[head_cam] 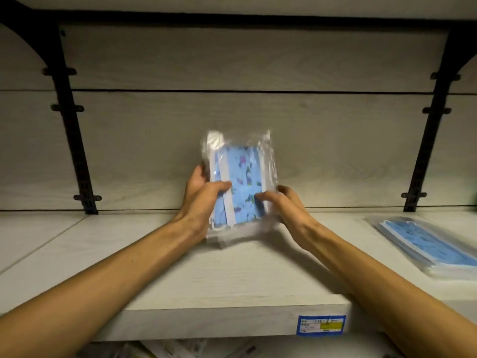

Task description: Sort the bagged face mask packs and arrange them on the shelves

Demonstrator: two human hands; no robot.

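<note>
At the centre of the frame a clear plastic bag of blue patterned face masks (238,187) stands nearly upright, its lower edge resting on the pale wood-grain shelf (160,275) and its sealed top edge leaning slightly toward the back panel (232,60). The left hand (200,196) grips the bag's left edge, thumb laid across the front and the other fingers curled behind it. The right hand (281,202) holds the right edge, thumb pressed on the front face, fingers wrapped round the side. At the right edge of the frame a second bagged pack of blue masks (426,248) lies flat on the shelf, well apart from the held one, with bare board between them. To the left, bare shelf runs to the frame's edge. Black slotted brackets (74,140) rise at upper left and upper right. A blue and yellow price label (321,325) sits on the shelf's front edge, lower right.
</note>
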